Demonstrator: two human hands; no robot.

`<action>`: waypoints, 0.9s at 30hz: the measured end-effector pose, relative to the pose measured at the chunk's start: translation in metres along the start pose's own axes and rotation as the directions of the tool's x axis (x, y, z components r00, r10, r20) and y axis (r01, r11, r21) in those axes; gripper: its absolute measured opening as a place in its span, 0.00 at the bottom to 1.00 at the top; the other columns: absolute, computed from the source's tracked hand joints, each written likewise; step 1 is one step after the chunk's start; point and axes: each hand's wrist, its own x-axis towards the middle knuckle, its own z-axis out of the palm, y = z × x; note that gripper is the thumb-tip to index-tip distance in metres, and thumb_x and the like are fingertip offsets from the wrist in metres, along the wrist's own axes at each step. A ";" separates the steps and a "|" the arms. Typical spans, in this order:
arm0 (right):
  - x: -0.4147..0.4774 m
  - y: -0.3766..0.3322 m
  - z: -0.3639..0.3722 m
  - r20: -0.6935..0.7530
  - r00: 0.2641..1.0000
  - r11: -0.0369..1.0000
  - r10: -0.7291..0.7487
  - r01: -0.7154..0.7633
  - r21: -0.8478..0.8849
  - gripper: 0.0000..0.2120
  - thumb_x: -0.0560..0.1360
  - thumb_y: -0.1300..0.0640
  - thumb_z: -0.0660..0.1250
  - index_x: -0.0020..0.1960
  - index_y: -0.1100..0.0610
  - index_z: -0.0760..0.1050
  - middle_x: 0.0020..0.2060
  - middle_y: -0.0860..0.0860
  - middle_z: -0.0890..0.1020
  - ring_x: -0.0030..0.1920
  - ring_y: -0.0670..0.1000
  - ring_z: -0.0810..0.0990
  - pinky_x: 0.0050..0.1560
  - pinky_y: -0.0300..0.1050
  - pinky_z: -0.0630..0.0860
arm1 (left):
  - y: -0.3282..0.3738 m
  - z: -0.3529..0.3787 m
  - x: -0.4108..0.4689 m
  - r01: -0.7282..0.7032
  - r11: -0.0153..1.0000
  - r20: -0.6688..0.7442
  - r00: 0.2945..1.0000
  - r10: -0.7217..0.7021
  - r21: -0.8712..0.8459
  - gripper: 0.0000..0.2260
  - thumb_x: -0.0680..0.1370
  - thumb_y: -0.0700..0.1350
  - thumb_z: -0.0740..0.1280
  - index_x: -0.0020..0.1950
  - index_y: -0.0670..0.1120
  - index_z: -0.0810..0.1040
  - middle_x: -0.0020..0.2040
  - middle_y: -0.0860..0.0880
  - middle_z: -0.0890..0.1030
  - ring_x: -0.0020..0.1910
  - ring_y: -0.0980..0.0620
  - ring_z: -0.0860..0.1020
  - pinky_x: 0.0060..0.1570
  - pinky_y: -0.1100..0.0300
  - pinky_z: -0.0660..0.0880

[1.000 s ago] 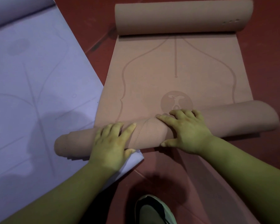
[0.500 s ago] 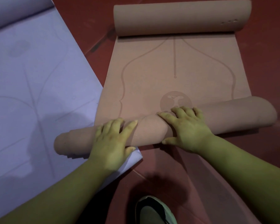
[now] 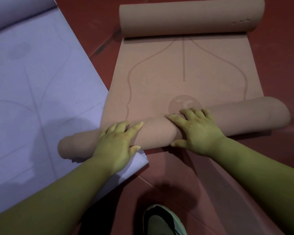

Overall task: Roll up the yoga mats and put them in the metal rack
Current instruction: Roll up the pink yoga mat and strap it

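Tan mat (image 3: 185,73) lies on the red floor (image 3: 159,177), its length running straight away from the person. It is rolled at 2 ends. Near roll (image 3: 236,116): long axis left-right, skewed, with the left end closer to the person and the right end farther away and higher in frame. Its left end sits over the corner of the purple mat (image 3: 32,82); its right end sticks out past the tan mat's right edge. The roll looks thicker on the right and narrower at the left tip. Far roll (image 3: 190,16): axis left-right, about level, at the top of frame. The flat stretch between the 2 rolls shows curved lines and a round logo, partly hidden behind the near roll.

Left hand (image 3: 115,145) is palm down on the near roll's left half, fingers (image 3: 134,127) spread and nearly straight over the top, thumb on the near side. It presses without gripping. Right hand (image 3: 197,131) is palm down right of centre, fingers (image 3: 190,112) draped flat over the crest, thumb low on the near side by the floor, also pressing with no grip. Both forearms reach in from the bottom corners, and the hands are apart with bare roll between them.

The purple mat lies flat at left, set diagonally. Shoe (image 3: 163,221) at bottom centre on the floor.
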 end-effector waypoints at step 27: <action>0.026 0.011 -0.017 0.040 0.999 0.998 -0.004 0.002 0.061 0.43 0.70 0.25 0.61 0.80 0.39 0.55 0.76 0.52 0.65 0.76 0.57 0.60 0.76 0.59 0.53 | 0.012 0.001 0.016 0.046 0.999 -0.088 0.995 -0.046 0.005 0.32 0.77 0.60 0.68 0.79 0.63 0.60 0.75 0.50 0.68 0.73 0.45 0.65 0.72 0.39 0.60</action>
